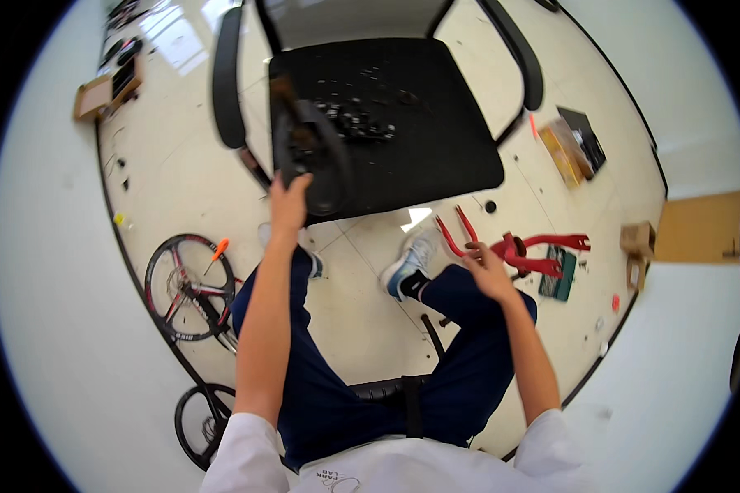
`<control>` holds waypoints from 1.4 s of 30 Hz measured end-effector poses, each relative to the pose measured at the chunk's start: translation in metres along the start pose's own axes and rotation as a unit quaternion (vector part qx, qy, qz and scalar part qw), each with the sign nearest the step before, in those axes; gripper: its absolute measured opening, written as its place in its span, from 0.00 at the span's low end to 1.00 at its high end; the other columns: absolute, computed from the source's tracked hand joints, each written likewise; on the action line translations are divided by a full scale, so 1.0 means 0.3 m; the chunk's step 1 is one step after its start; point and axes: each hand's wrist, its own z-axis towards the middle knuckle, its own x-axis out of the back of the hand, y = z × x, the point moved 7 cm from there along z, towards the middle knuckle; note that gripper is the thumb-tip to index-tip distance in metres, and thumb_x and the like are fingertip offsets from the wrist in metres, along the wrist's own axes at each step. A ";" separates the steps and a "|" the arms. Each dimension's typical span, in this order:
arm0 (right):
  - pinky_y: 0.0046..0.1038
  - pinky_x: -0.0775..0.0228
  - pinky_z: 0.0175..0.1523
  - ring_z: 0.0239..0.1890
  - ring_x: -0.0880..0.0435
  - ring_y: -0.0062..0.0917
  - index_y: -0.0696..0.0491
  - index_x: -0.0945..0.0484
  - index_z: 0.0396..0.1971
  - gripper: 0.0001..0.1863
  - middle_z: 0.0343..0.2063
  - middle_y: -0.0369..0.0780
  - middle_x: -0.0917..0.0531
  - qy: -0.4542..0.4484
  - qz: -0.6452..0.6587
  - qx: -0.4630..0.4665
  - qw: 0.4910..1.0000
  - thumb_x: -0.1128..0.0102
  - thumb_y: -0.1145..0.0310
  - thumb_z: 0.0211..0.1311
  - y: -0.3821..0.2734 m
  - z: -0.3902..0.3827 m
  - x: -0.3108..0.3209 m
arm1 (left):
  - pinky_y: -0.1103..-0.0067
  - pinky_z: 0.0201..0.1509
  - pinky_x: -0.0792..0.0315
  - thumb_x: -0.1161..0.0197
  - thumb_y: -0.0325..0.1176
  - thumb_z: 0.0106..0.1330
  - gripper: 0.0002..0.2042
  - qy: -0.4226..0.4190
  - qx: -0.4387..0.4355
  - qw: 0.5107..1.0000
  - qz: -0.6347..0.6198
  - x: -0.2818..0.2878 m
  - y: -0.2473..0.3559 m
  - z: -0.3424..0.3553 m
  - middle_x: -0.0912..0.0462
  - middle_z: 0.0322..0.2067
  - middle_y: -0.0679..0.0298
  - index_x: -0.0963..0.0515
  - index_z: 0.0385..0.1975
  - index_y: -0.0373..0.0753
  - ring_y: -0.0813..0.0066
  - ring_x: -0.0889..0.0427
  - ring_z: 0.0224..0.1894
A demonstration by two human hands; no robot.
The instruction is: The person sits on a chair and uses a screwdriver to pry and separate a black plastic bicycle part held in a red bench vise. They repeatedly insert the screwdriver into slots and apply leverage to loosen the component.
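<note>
My left hand (288, 207) is closed on the lower end of a dark looped thing (337, 156), raised over the front left of a black chair seat (436, 156). Motion blurs this thing, so its kind cannot be made out; its top end looks brownish. Small dark and shiny metal parts (358, 121) lie heaped on the seat behind it. At my right knee, my right hand (489, 273) has its fingers curled at a red bicycle frame part (514, 246) with forked ends pointing left and right. The grip's underside is hidden.
Wheels with black rims (191, 287) lie at the left, an orange-handled screwdriver (220, 248) on one. A green case (557, 275) sits right of my knee. Yellow box (563, 152) at the right, open cardboard box (94, 97) far left. Chair armrests (228, 78) flank the seat.
</note>
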 end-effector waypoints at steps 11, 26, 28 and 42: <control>0.30 0.28 0.55 0.48 0.17 0.30 0.57 0.22 0.52 0.19 0.43 0.46 0.15 -0.070 0.147 -0.109 0.981 0.44 0.60 0.69 0.370 -0.020 -0.068 | 0.63 0.52 0.20 0.31 0.40 0.61 0.26 0.058 0.056 0.997 0.002 -0.003 0.001 0.052 0.23 0.53 0.53 0.30 0.53 0.32 0.61 0.19 0.54; 0.36 0.26 0.46 0.30 0.23 0.22 0.50 0.31 0.59 0.26 0.32 0.35 0.19 0.013 0.404 -0.314 0.859 0.40 0.58 0.63 1.140 -0.582 -0.563 | 0.62 0.62 0.33 0.32 0.53 0.59 0.35 0.152 -0.106 0.907 0.379 -0.133 0.025 0.013 0.27 0.52 0.38 0.28 0.52 0.23 0.41 0.27 0.58; 0.30 0.24 0.42 0.31 0.23 0.20 0.44 0.45 0.67 0.35 0.36 0.36 0.20 0.146 0.367 -0.268 0.879 0.38 0.66 0.64 0.952 -0.458 -0.350 | 0.61 0.56 0.29 0.28 0.49 0.54 0.35 0.182 -0.151 0.878 0.416 -0.076 0.017 -0.083 0.24 0.46 0.40 0.28 0.51 0.24 0.43 0.24 0.52; 0.35 0.22 0.39 0.42 0.16 0.35 0.45 0.43 0.67 0.36 0.55 0.41 0.24 0.272 0.226 -0.235 0.905 0.35 0.65 0.61 0.630 -0.197 0.196 | 0.73 0.45 0.22 0.35 0.39 0.63 0.16 -0.046 -0.048 0.976 0.207 0.325 -0.122 -0.177 0.13 0.36 0.54 0.17 0.43 0.33 0.67 0.14 0.39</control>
